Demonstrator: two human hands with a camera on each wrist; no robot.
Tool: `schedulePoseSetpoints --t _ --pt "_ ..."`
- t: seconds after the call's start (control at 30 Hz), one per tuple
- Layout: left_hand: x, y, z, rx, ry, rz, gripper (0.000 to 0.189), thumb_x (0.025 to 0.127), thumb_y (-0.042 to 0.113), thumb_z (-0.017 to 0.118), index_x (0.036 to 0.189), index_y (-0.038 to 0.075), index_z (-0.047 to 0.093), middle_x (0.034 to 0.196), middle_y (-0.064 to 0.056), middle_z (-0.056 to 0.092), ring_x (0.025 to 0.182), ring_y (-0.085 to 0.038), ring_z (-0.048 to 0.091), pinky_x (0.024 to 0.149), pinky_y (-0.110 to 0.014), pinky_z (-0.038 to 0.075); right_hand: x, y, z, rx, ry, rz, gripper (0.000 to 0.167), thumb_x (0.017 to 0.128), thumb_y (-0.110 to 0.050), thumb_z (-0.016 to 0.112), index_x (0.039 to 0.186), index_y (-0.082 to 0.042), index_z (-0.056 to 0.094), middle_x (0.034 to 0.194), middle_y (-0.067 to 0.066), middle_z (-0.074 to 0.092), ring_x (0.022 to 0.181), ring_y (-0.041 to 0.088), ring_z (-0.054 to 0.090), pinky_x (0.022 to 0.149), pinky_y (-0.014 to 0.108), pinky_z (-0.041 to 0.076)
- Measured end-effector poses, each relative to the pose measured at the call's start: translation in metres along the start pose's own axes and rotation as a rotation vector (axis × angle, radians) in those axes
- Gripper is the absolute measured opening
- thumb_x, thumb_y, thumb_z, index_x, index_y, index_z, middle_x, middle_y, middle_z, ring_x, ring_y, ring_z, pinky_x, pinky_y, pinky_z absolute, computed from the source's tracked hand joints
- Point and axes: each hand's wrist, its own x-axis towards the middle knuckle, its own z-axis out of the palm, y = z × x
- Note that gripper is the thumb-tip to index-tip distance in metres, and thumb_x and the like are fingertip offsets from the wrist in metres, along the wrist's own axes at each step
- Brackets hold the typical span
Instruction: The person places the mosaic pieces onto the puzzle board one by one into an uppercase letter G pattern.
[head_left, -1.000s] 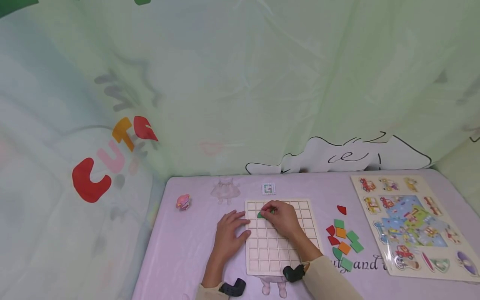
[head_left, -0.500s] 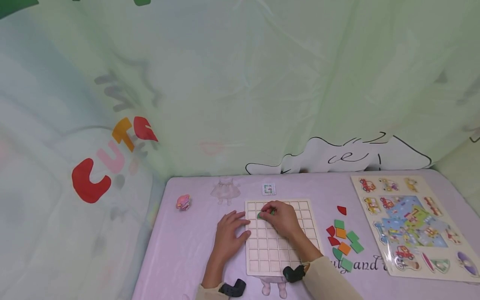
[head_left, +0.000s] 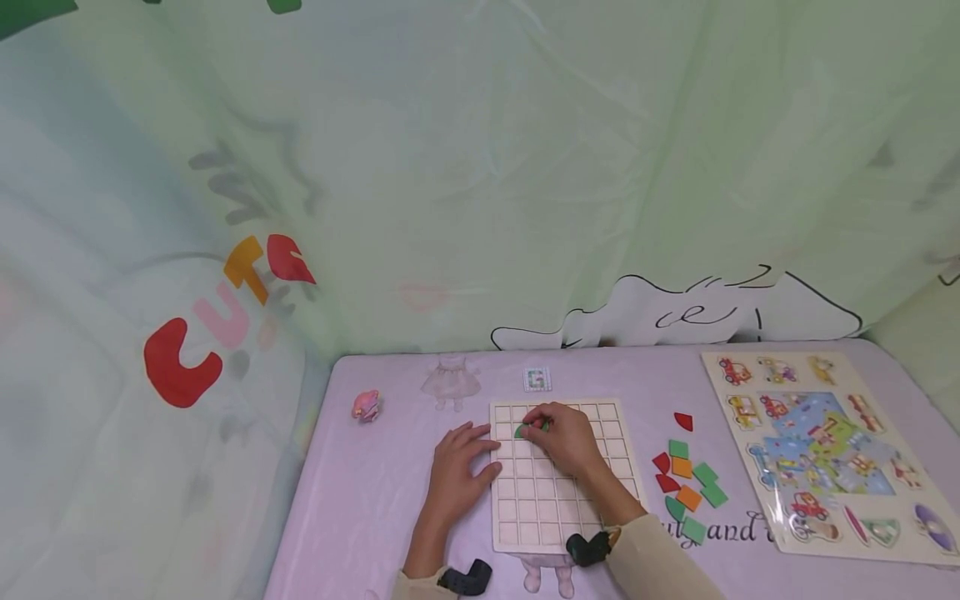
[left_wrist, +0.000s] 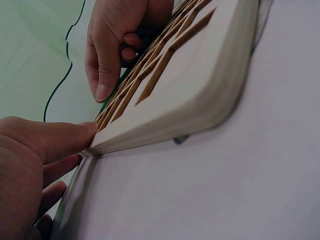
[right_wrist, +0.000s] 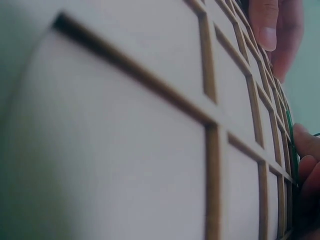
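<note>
A wooden grid board [head_left: 536, 508] lies on the table with rows of square cells. My left hand [head_left: 455, 467] rests its fingertips on the board's left edge, fingers spread and relaxed; the left wrist view shows its thumb or finger on the rim [left_wrist: 165, 127]. Over the board's upper part, my right hand [head_left: 567, 437] bends its fingers and thumb down onto a green quarter-circle tile [head_left: 519, 431]. More green shows between those fingers, mostly hidden. From the right wrist, a thin green edge [right_wrist: 291, 135] stands at the grid beside the fingertips.
Right of the board lie loose green, orange and red tiles, such as an orange square [head_left: 687, 497] and a red quarter circle [head_left: 683, 420]. A picture puzzle board [head_left: 832, 533] lies farther right. A pink figurine [head_left: 366, 405] stands at the left; a small patterned card [head_left: 537, 379] lies behind the grid.
The right fingertips shift very slightly over the green tile, and a little more of the tile shows. The left hand stays where it was.
</note>
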Motion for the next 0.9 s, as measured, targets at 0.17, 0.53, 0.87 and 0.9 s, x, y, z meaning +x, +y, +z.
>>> schedulePoseSetpoints --t 0.17,0.53,0.87,0.9 --pt "-0.001 -0.001 0.0 -0.005 -0.002 -0.007 0.025 0.088 0.025 0.077 0.113 0.022 0.077 0.139 0.002 0.066 0.141 -0.027 0.05 0.116 -0.057 0.036 -0.001 0.0 0.0 0.014 -0.002 -0.004 0.013 0.085 -0.022 0.083 0.094 -0.016 0.076 0.081 -0.005 0.064 0.072 0.012 0.052 0.067 0.026 0.042" --pt "-0.002 -0.001 0.0 -0.004 -0.006 -0.014 0.025 0.088 0.025 0.077 0.113 0.022 0.077 0.139 0.003 0.066 0.142 -0.026 0.049 0.116 -0.057 0.036 -0.006 0.005 -0.007 0.159 -0.022 0.003 0.015 0.085 -0.017 0.083 0.098 -0.016 0.075 0.08 -0.002 0.065 0.063 0.012 0.055 0.058 0.023 0.045" --pt "-0.001 0.001 0.0 -0.023 0.012 -0.02 0.024 0.087 0.023 0.078 0.111 0.022 0.077 0.139 0.003 0.066 0.141 -0.027 0.049 0.116 -0.057 0.036 -0.011 0.004 -0.037 0.198 0.022 0.072 0.015 0.09 -0.019 0.078 0.103 -0.013 0.075 0.085 0.002 0.068 0.071 0.016 0.061 0.061 0.022 0.051" --pt "-0.001 0.0 0.001 -0.022 0.015 -0.018 0.024 0.087 0.023 0.078 0.111 0.022 0.077 0.138 0.003 0.066 0.141 -0.027 0.05 0.115 -0.057 0.037 -0.012 0.004 -0.043 0.185 0.025 0.074 0.015 0.091 -0.02 0.077 0.104 -0.013 0.075 0.085 0.003 0.068 0.073 0.017 0.06 0.062 0.022 0.05"
